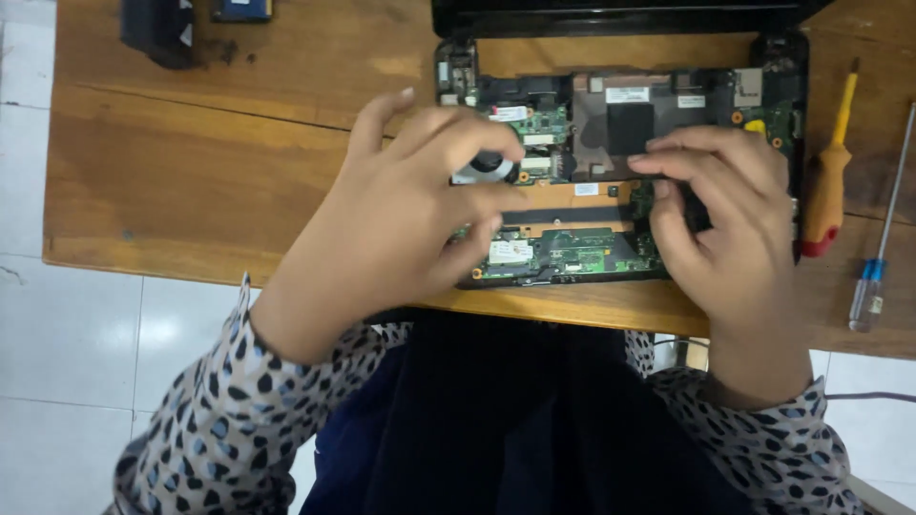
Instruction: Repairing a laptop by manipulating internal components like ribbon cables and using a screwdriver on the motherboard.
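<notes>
Opened laptop at twelve o'clock; left hand pinching fan, right hand curled narrow, gripping circuit board.

Lying on the wooden table: opened laptop, two screwdrivers right of it (yellow-red, blue-tipped), dark objects upper left.
</notes>
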